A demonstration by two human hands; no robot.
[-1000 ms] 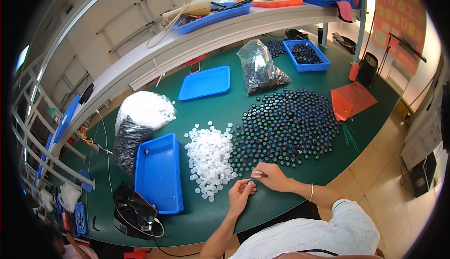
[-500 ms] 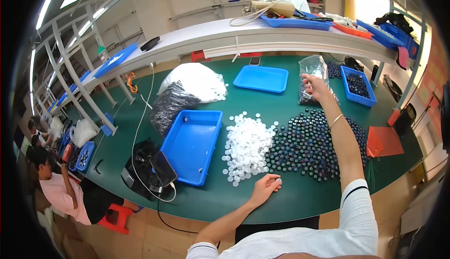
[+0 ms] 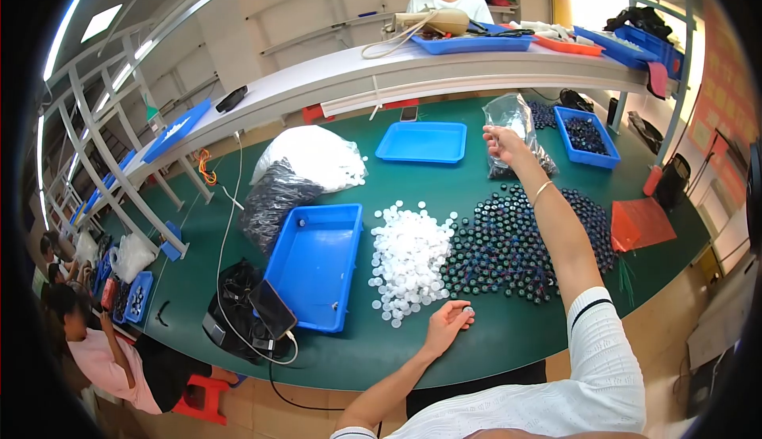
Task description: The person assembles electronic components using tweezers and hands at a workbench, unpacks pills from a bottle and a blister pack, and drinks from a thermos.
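My left hand (image 3: 449, 327) rests near the table's front edge, its fingers closed on a small round piece (image 3: 468, 310). My right hand (image 3: 505, 144) is stretched out over the clear plastic bag (image 3: 517, 113), which has dark pieces in its bottom; the fingers are curled, and what they hold, if anything, is too small to make out. Between my arms and the bag spreads a pile of small dark round pieces (image 3: 508, 240). Left of it lies a pile of white translucent discs (image 3: 409, 256).
An empty-looking blue tray (image 3: 316, 268) stands left of the discs, beside a phone (image 3: 272, 309) and cables. Farther back are a flat blue tray (image 3: 421, 142), a white bag (image 3: 313, 157) and a tray of dark pieces (image 3: 586, 136). People (image 3: 107, 352) sit at left.
My right hand has gone from beside my left hand out to the clear bag. My left hand has stayed near the front edge with the small piece. The camera view has turned.
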